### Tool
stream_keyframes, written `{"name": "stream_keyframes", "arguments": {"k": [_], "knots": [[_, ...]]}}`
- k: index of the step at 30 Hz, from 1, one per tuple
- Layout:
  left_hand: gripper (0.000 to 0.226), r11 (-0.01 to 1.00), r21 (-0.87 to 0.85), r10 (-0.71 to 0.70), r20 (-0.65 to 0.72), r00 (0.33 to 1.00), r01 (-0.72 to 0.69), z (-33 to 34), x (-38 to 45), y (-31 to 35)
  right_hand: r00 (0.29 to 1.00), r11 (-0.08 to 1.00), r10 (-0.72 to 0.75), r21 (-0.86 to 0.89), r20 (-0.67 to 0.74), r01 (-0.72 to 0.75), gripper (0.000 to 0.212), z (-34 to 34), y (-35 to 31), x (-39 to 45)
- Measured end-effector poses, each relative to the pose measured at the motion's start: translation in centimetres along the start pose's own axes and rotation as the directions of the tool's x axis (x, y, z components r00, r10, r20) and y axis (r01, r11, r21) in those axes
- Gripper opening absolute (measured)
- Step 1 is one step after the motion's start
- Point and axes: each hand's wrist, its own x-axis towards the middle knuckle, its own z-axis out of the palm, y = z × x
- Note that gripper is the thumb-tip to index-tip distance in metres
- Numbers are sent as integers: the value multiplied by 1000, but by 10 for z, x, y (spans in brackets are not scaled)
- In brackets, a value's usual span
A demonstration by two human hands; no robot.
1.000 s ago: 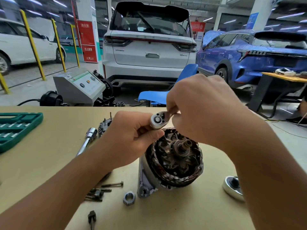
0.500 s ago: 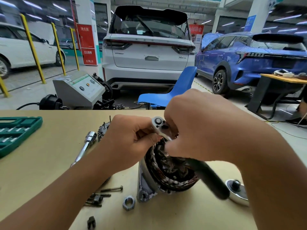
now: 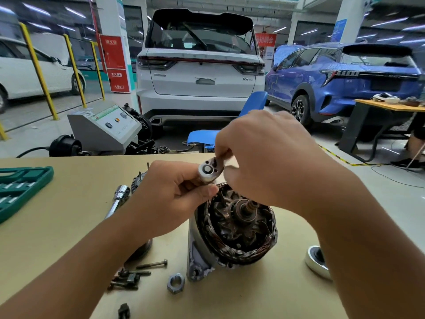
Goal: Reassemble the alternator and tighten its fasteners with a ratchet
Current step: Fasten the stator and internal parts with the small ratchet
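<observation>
Left hand (image 3: 170,199): fingers (image 3: 200,192) curled, pinching underside of rounded chrome ratchet head with white centre disc (image 3: 209,170). Right hand (image 3: 271,157): fingers (image 3: 224,150) curled, gripping ratchet just behind head; handle hidden behind hand, so hold on handle not judged.

Directly beneath: open alternator, grey cast housing with copper stator windings and brown rotor shaft (image 3: 232,229), tipped toward camera on tan wooden desk (image 3: 57,238). Rear cover not fitted; reassembly judged at early stage. Ratchet head above near rim of windings, apparently clear of them; socket on drive not visible.

Near alternator, front left: dark long bolts in loose cluster (image 3: 138,272), grey slotted hex nut (image 3: 176,283), small black clip (image 3: 124,310). Right, partly behind right forearm: shiny round metal pulley (image 3: 318,264). Behind left hand: chrome extension bar with socket end (image 3: 117,199), finned dark alternator part (image 3: 138,180), mostly hidden. Far left: green plastic socket case (image 3: 20,189).

Hazards, judged:
- Ratchet slipped from two-handed pinch: drop onto exposed windings, nicked enamel.
- Alternator tilted, unclamped: roll or slide under torque once tightening begins.
- Loose bolts and nut near forearms: swept off desk by sleeve-less arm travel.
- Pulley near desk's right side: knocked by right elbow.
- Ratchet direction mis-set: fasteners loosened instead of tightened.
</observation>
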Motion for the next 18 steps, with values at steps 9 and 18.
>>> {"name": "stream_keyframes", "arguments": {"k": [9,18], "knots": [[30,997,71,29,2,1000,-29,0,2,3,999,999,43,-2,24,-43,9,-1,3,0],[28,994,112,12,-26,1000,-9,3,3,8,998,999,41,-28,42,-40,4,-1,5,-2]]}}
